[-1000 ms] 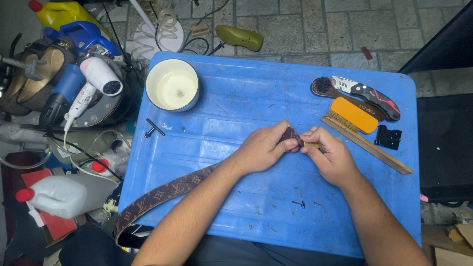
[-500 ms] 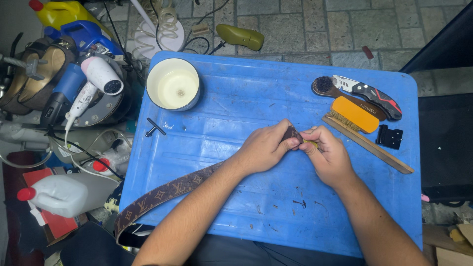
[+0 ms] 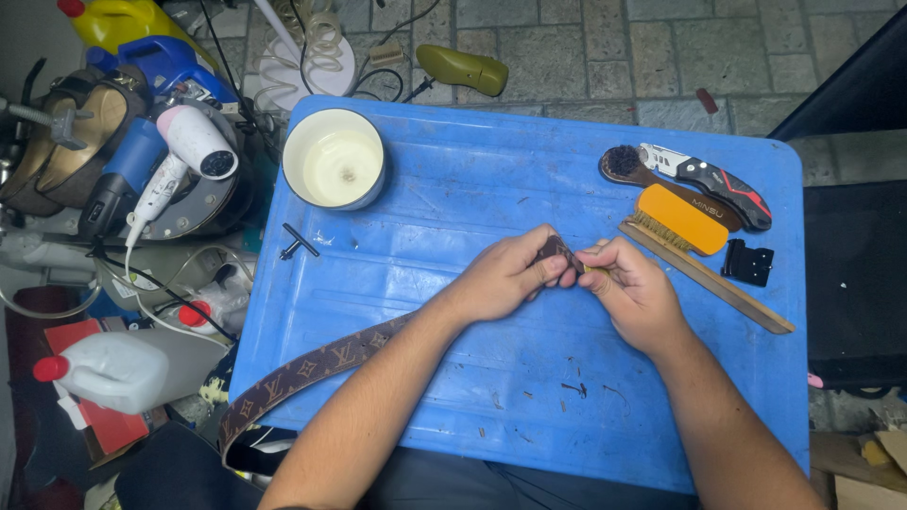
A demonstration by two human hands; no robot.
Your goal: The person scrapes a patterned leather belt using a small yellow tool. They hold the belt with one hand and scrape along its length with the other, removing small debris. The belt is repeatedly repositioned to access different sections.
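Hands meet at the middle of our blue worktop [image 3: 453, 198]. Our left hand [image 3: 505, 276] closes around the end of a brown patterned belt [image 3: 312, 364], thumb and fingers pinching the tip. Our right hand [image 3: 635, 288] is curled shut just beside it, touching the same belt tip, and grips a small yellowish object that we cannot make out. From our left hand the belt runs under the forearm toward the near left corner of the worktop and hangs over the edge.

Near the far left corner stands a round white tin [image 3: 333, 158] with pale contents, and a small black key-like tool [image 3: 299, 244] lies just in front of it. Along the right side lie a dark round brush [image 3: 625, 166], a folding utility knife [image 3: 715, 181], an orange-backed bristle brush [image 3: 678, 218], a long wooden strip [image 3: 727, 283] and a small black clip [image 3: 750, 263]. A white hair dryer [image 3: 179, 161] rests off the worktop to the left.
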